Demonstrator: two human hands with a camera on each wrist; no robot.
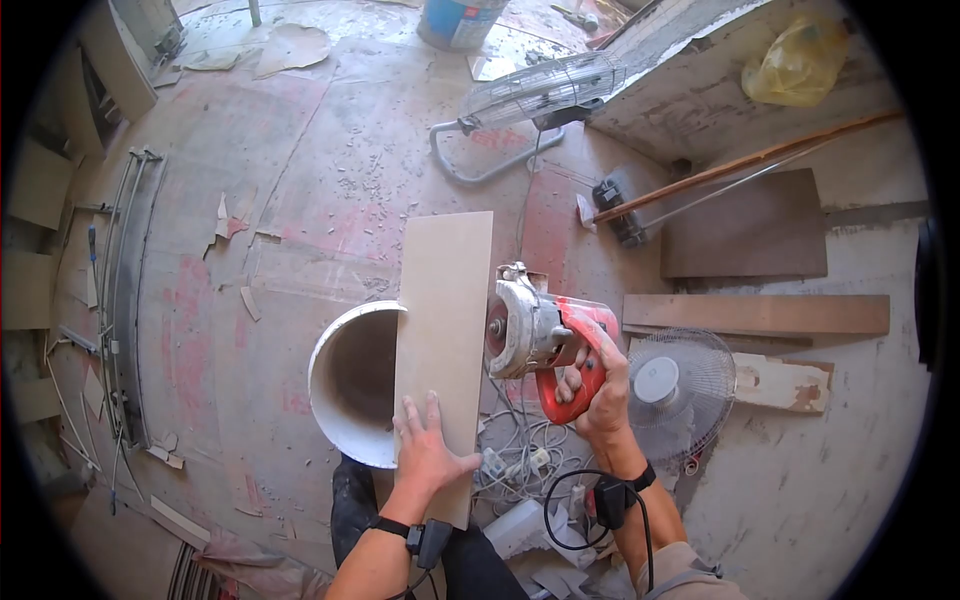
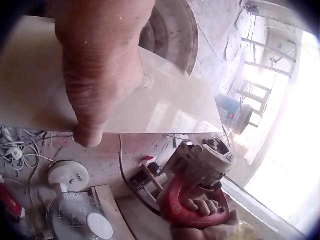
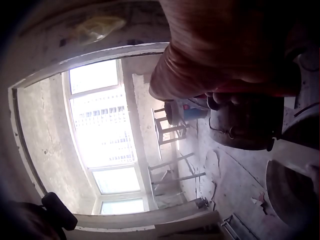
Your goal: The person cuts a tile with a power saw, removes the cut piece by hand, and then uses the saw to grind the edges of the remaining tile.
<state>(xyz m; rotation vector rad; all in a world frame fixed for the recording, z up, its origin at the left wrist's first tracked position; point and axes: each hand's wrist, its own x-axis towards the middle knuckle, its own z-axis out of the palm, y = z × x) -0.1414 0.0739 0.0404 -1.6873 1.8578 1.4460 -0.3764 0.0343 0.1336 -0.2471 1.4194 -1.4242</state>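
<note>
A long beige tile (image 1: 445, 310) lies across a white bucket (image 1: 318, 390), covering the right part of its mouth. My left hand (image 1: 428, 455) rests on the near part of the tile, fingers spread along its face and thumb at the right edge. In the left wrist view, that thumb reaches over the edge of the glossy tile (image 2: 165, 107). My right hand (image 1: 600, 390) grips the red handle of a handheld circular saw (image 1: 530, 325). The saw's round guard and disc are close to the tile's right edge. In the right wrist view, my hand (image 3: 215, 55) hides most of the saw.
A fan (image 1: 657, 382) lies at right, beside long boards (image 1: 760, 313). Tangled cables (image 1: 525, 445) are on the floor near my legs. Ahead stand another fan (image 1: 540, 90) and a blue bucket (image 1: 458, 25). Metal rails (image 1: 125, 300) and scraps lie at left.
</note>
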